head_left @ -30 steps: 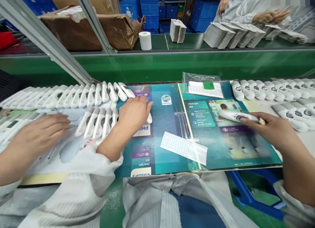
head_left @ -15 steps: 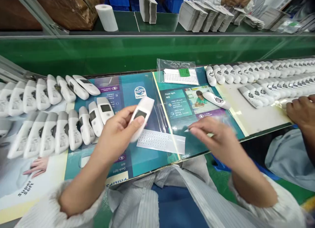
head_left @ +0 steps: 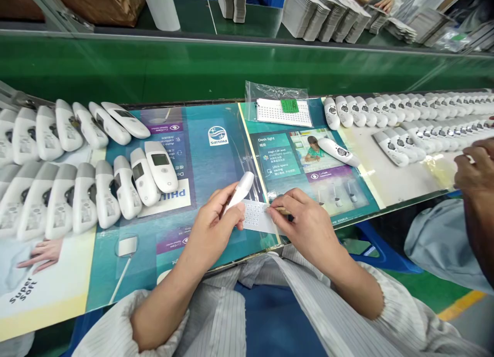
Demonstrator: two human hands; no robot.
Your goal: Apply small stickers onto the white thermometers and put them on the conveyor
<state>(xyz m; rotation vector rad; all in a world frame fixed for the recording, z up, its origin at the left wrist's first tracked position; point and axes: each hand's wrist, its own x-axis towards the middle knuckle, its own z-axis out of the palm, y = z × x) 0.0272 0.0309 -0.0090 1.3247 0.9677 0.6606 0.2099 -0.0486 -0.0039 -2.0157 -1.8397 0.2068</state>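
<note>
"How's the light?"
"Bright and fairly even; faint sheen streaks the green panel (head_left: 193,69), and glare glints off the bench (head_left: 401,179) at right."
"And sharpness?"
"Crisp mid-frame; left-edge thermometers (head_left: 33,210) look stretched, the top right corner turns soft."

A table (head_left: 415,184) runs the width of the view, covered in part by a teal printed mat (head_left: 208,166) and, at the left, a pale mat (head_left: 65,280). Two rows of white devices (head_left: 84,197) lie across both mats there. Near the middle, a label sheet (head_left: 254,218) lies on the teal mat, with a clear bag (head_left: 283,111) behind it. A lone device (head_left: 338,152) lies slantwise to the right, near two further rows (head_left: 391,146).
</note>
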